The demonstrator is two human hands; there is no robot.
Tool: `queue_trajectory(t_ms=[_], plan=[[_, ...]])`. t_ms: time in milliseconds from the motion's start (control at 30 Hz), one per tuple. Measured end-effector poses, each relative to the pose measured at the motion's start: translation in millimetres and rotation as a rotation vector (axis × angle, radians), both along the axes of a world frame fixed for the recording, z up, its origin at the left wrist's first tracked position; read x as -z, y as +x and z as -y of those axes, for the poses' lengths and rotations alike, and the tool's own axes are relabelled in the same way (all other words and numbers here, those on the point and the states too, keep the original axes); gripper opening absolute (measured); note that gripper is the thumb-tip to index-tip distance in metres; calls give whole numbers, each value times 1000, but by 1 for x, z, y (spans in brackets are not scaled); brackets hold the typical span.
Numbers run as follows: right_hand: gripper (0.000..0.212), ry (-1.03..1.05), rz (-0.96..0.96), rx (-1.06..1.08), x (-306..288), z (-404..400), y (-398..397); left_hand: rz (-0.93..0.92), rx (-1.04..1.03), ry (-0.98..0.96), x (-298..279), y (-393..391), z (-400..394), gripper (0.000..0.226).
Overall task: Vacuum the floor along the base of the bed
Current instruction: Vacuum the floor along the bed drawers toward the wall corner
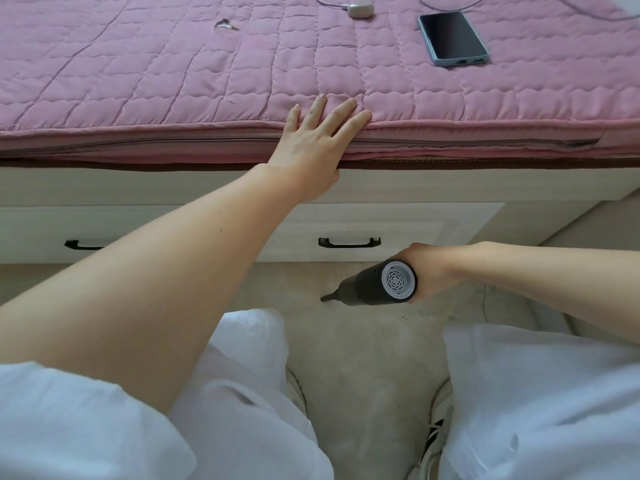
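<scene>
Your right hand (427, 271) is wrapped around the rear end of the handheld vacuum (377, 284), fingers curled round the dark barrel so that only the back of the hand and the wrist show. The vacuum's long axis runs from that hand down and to your left, its grey vented end cap facing up at you and its narrow nozzle (327, 297) pointing at the floor (374, 337) — the tip looks to be at or just above the surface, though you cannot tell from here whether it touches.

Take the bed base (408, 220) as your landmark. The nozzle sits a little out from the foot of the white drawer front, below the black drawer handle (349, 242) and slightly to its left. The strip you are after, where the floor meets the base, lies just beyond the tip, towards the bed. So the next move likely turns on this: the vacuum already lies nearly parallel to the base, and the tip needs bringing in against it before you sweep along.

Your left hand (311, 147) holds nothing — fingers straight and spread, it rests flat over the edge of the pink quilted mattress cover (173, 64), above the base and well clear of the vacuum. It seems to be bracing you as you lean; the right hand is the one that does the work.

A phone (452, 38) lies on the cover, far from the floor work.
</scene>
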State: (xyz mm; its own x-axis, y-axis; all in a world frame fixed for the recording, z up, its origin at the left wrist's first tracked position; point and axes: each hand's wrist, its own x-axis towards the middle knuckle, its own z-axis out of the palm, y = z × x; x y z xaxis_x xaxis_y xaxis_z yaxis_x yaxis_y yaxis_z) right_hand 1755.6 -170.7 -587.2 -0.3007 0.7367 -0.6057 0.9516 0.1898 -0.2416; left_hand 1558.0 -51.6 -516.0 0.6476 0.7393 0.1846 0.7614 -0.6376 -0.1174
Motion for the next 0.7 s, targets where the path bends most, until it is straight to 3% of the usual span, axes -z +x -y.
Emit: queue_trajectory(t_ms=[567, 700], plan=[[39, -7, 40, 25, -9, 6, 25, -12, 1, 16, -3, 2, -1, 92], [28, -28, 67, 47, -13, 8, 30, -25, 4, 17, -4, 5, -2, 93]])
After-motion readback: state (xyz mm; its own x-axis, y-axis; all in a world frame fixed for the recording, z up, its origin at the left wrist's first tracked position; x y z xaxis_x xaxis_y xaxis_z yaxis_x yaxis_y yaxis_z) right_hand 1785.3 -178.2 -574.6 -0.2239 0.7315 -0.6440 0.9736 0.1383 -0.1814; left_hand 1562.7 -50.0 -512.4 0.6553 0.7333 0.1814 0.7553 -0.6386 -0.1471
